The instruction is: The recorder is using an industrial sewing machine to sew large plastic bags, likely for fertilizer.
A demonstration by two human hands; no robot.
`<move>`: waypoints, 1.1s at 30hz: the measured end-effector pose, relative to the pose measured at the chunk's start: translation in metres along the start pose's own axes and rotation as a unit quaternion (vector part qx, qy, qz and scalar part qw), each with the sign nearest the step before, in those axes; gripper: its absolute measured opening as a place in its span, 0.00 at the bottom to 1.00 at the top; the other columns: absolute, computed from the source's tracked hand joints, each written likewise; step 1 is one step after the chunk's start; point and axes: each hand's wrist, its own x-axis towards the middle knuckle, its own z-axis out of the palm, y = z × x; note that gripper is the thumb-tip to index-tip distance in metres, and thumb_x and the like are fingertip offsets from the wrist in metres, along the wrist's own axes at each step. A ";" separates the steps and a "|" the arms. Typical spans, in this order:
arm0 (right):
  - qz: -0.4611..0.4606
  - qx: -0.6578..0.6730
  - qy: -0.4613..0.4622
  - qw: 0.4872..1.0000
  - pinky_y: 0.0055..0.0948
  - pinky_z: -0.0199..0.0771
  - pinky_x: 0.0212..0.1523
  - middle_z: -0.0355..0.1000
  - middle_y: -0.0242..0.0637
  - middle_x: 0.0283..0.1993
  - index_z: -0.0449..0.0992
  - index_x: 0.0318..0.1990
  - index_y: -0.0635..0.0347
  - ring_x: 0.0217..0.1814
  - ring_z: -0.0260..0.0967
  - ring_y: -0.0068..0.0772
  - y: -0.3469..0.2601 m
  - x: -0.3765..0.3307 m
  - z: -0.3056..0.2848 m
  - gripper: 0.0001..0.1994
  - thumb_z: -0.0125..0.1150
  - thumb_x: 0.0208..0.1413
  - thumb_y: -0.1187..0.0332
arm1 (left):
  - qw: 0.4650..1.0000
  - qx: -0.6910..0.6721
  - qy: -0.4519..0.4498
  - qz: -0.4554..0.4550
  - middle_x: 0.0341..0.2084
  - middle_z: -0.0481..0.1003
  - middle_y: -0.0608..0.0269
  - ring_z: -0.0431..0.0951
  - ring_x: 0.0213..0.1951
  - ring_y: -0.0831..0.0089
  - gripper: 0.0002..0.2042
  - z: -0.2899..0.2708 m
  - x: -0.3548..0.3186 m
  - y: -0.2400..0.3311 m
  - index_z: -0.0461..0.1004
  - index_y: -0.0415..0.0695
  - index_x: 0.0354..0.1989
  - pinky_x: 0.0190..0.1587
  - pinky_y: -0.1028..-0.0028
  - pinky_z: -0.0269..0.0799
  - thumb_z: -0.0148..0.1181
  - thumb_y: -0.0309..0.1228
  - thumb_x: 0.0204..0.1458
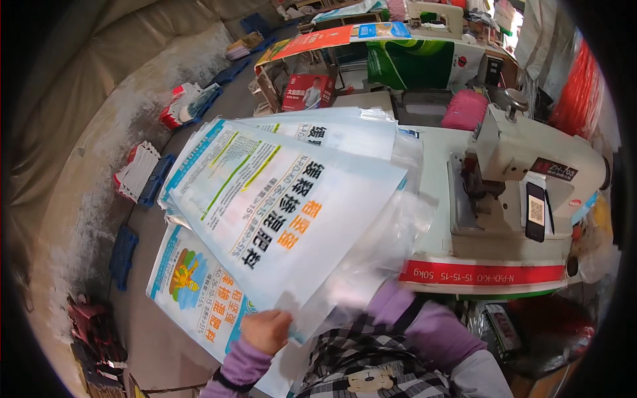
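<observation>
A stack of white printed sacks [352, 126] fans out over the left end of the sewing table. Across its top lies one white sack [332, 192] with black and orange lettering, slanting down toward me. My left hand [267, 330] is closed on the near edge of this sack. Clear plastic film [408, 222] bunches along the sack's right side. My right hand [361, 290] is blurred at the film near the sack's lower right edge, so its fingers cannot be made out. Under the left side, another printed sack [192, 285] with a coloured picture hangs below the stack.
At the right stands a white sewing machine [494, 142] on a pale table [431, 232]. A phone [535, 212] rests on the machine, with a pink cushion [464, 109] behind. Blue plastic crates [156, 180] line the left wall. A red box [305, 91] sits beyond the stack.
</observation>
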 end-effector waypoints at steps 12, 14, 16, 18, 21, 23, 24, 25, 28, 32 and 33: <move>0.260 -0.200 0.418 0.847 0.41 0.67 0.53 0.69 0.44 0.52 0.77 0.42 0.56 0.55 0.65 0.46 0.064 -0.039 -0.063 0.12 0.61 0.50 0.66 | 0.945 -0.110 0.245 -0.187 0.14 0.69 0.57 0.68 0.16 0.62 0.05 0.037 -0.025 0.001 0.73 0.39 0.24 0.21 0.69 0.62 0.59 0.15 0.39; 0.167 -0.220 0.323 0.905 0.38 0.68 0.52 0.70 0.41 0.51 0.78 0.39 0.52 0.53 0.67 0.43 0.075 -0.046 -0.058 0.09 0.60 0.50 0.67 | 0.934 -0.106 0.264 -0.217 0.14 0.66 0.55 0.67 0.17 0.59 0.09 0.045 -0.026 -0.001 0.64 0.38 0.22 0.22 0.67 0.62 0.60 0.17 0.41; 0.150 -0.107 0.226 0.957 0.33 0.72 0.45 0.73 0.34 0.45 0.80 0.34 0.48 0.47 0.70 0.38 0.104 -0.050 -0.036 0.06 0.61 0.48 0.66 | 0.939 -0.098 0.244 -0.223 0.13 0.66 0.55 0.67 0.16 0.59 0.09 0.049 -0.028 -0.008 0.65 0.39 0.22 0.22 0.67 0.62 0.61 0.19 0.42; 0.267 0.074 0.239 0.931 0.32 0.72 0.42 0.73 0.32 0.42 0.80 0.35 0.49 0.45 0.71 0.37 0.105 -0.041 -0.040 0.07 0.61 0.47 0.65 | 0.940 -0.086 0.229 -0.237 0.13 0.66 0.55 0.67 0.15 0.59 0.09 0.047 -0.035 -0.013 0.66 0.39 0.22 0.21 0.68 0.62 0.62 0.20 0.42; 0.371 0.157 0.212 0.890 0.30 0.73 0.39 0.73 0.33 0.39 0.79 0.37 0.50 0.42 0.72 0.36 0.097 -0.025 -0.057 0.09 0.61 0.47 0.64 | 0.962 -0.059 0.112 -0.242 0.11 0.66 0.57 0.67 0.13 0.59 0.09 0.043 -0.053 -0.021 0.67 0.41 0.21 0.18 0.69 0.61 0.63 0.23 0.43; 0.366 0.061 0.187 0.910 0.30 0.73 0.38 0.73 0.35 0.40 0.79 0.39 0.50 0.43 0.72 0.37 0.086 -0.016 -0.079 0.10 0.61 0.47 0.63 | 0.981 -0.011 0.130 -0.145 0.10 0.67 0.60 0.67 0.11 0.61 0.06 0.050 -0.067 -0.031 0.72 0.43 0.24 0.17 0.70 0.61 0.64 0.25 0.42; 0.300 -0.017 0.197 0.933 0.32 0.73 0.39 0.73 0.37 0.42 0.78 0.40 0.51 0.43 0.72 0.38 0.080 -0.015 -0.092 0.11 0.60 0.48 0.64 | 0.981 -0.009 0.163 -0.104 0.11 0.68 0.59 0.68 0.12 0.61 0.03 0.052 -0.068 -0.031 0.76 0.45 0.27 0.17 0.70 0.62 0.61 0.23 0.44; 0.232 -0.094 0.205 0.946 0.33 0.73 0.39 0.73 0.38 0.44 0.78 0.41 0.51 0.44 0.71 0.39 0.080 -0.014 -0.101 0.12 0.59 0.48 0.64 | 0.982 -0.007 0.157 -0.101 0.11 0.68 0.59 0.68 0.12 0.61 0.03 0.053 -0.074 -0.031 0.76 0.45 0.27 0.17 0.70 0.62 0.61 0.23 0.44; -0.124 -0.140 0.235 0.954 0.33 0.73 0.41 0.72 0.40 0.46 0.78 0.41 0.53 0.47 0.71 0.40 0.092 0.006 -0.106 0.11 0.58 0.49 0.64 | 0.978 -0.010 0.191 -0.079 0.19 0.73 0.57 0.76 0.27 0.66 0.05 0.071 -0.092 -0.057 0.77 0.40 0.33 0.34 0.74 0.71 0.57 0.23 0.48; -0.157 0.476 0.077 0.862 0.36 0.72 0.39 0.71 0.43 0.31 0.74 0.34 0.65 0.34 0.70 0.43 -0.025 0.027 -0.093 0.11 0.56 0.44 0.68 | 0.738 -0.356 0.506 -0.268 0.50 0.69 0.49 0.75 0.44 0.61 0.16 0.010 -0.016 -0.153 0.69 0.36 0.52 0.49 0.67 0.72 0.49 0.34 0.60; -0.211 0.187 0.059 0.958 0.37 0.72 0.35 0.72 0.41 0.29 0.73 0.36 0.66 0.30 0.70 0.43 -0.066 0.021 -0.119 0.13 0.56 0.44 0.67 | 0.702 -0.478 0.502 -0.166 0.55 0.65 0.48 0.74 0.45 0.59 0.21 0.002 0.015 -0.205 0.62 0.36 0.59 0.49 0.66 0.73 0.48 0.36 0.61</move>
